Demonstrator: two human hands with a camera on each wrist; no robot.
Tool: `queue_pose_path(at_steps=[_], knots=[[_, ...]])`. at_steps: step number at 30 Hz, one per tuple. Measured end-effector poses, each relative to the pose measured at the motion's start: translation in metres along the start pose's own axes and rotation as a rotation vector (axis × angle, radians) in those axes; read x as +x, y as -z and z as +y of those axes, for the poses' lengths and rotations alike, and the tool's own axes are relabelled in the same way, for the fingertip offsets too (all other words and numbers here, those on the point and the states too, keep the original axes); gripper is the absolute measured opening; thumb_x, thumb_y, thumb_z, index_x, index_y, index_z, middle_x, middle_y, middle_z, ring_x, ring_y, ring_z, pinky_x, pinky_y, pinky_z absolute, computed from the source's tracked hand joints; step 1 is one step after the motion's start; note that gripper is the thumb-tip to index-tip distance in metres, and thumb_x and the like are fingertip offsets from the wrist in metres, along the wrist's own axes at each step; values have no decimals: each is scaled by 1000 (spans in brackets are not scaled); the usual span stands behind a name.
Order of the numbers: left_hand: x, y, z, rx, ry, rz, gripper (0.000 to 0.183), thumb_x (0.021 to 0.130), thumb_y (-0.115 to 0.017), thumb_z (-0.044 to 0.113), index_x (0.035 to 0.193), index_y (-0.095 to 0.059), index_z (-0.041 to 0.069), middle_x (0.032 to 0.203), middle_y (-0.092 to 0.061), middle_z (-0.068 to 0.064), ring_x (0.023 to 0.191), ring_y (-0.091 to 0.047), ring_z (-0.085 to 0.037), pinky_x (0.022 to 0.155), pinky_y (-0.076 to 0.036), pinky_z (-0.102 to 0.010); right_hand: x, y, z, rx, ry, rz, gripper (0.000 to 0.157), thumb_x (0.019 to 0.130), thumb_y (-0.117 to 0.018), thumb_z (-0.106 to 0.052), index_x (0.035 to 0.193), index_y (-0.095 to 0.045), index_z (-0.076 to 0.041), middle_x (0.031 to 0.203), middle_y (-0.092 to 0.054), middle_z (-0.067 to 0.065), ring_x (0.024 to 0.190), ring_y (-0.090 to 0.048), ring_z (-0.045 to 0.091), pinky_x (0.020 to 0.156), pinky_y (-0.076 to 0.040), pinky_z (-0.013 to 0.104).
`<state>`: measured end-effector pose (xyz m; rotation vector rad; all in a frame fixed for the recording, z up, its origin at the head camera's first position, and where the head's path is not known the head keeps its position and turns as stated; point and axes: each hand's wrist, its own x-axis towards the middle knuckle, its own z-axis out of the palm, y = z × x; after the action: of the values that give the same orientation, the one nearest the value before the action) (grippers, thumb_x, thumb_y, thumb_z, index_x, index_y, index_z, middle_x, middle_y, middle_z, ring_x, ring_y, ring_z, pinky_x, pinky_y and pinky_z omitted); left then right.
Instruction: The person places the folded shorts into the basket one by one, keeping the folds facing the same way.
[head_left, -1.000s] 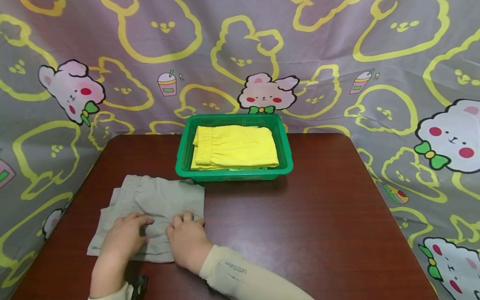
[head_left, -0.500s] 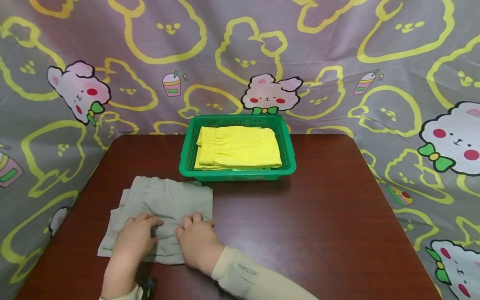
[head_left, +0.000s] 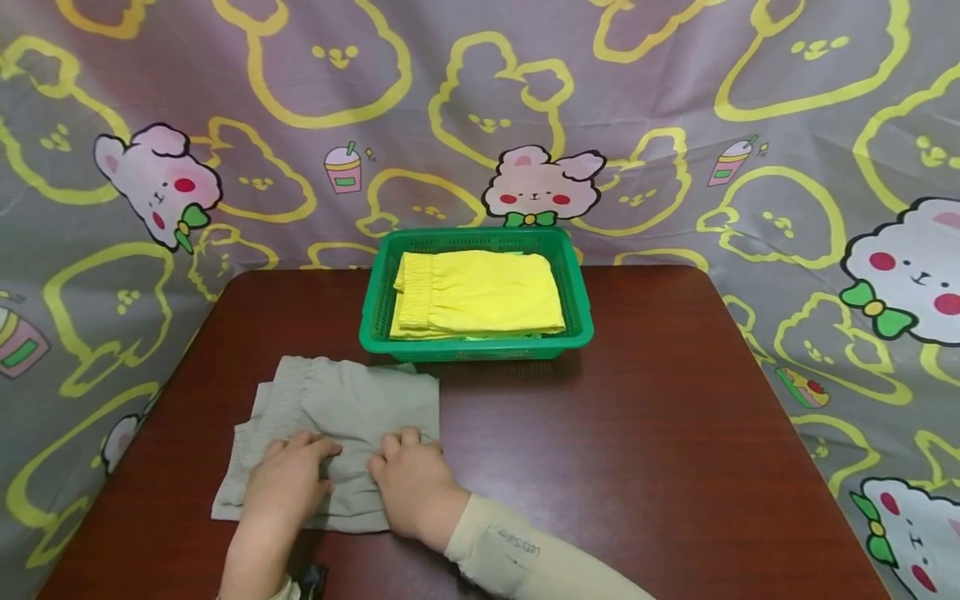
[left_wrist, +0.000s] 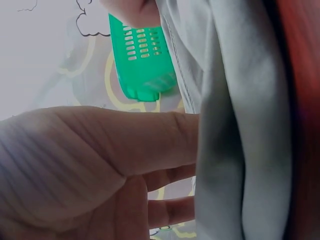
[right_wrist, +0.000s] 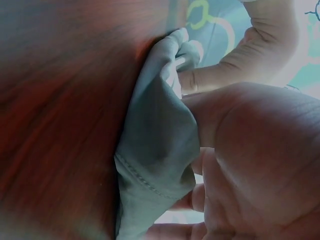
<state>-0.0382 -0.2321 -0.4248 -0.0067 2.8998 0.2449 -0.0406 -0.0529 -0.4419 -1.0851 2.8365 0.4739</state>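
Observation:
Folded grey shorts (head_left: 360,408) with a gathered elastic waistband lie flat on the left front of the table. My left hand (head_left: 288,479) rests on them left of the middle, fingertips against the cloth. Close to their right edge, my right hand (head_left: 412,483) presses down with spread fingers. In the left wrist view the thumb (left_wrist: 155,140) touches raised folds of the grey cloth (left_wrist: 220,125). The right wrist view has the fabric (right_wrist: 157,135) slightly bunched under the right hand (right_wrist: 260,155). Its fingertips are partly hidden behind the cloth.
Behind the shorts, a green plastic basket (head_left: 477,350) stands at the back of the dark red-brown table (head_left: 637,433). Folded yellow shorts (head_left: 487,292) lie in it, over something light green. A patterned curtain (head_left: 645,83) hangs round the table's back and sides.
Both hands and the grey shorts have slid a little to the right together over the table. The hands keep their place on the cloth, and the basket stays put.

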Motion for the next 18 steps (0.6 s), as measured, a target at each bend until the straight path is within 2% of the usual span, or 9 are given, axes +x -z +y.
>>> queue_pose_path(at_steps=[10,18], knots=[[-5,-4,17,3,-13,27,43,77,-88,14,118,-74,14,130,-63,-15,116,-54,-47,80,-50,-68,-14,-4,12,21,7,32,40,94,-61,-40,132,-61,-30,126,-57,0,117,-53,25,63,-58,37],[-5,-6,29,6,-13,36,43,78,-88,14,118,-74,16,132,-63,-13,118,-53,-45,82,-49,-69,-23,-8,19,5,18,51,38,96,-59,-43,129,-63,-25,123,-58,2,116,-55,25,60,-58,34]])
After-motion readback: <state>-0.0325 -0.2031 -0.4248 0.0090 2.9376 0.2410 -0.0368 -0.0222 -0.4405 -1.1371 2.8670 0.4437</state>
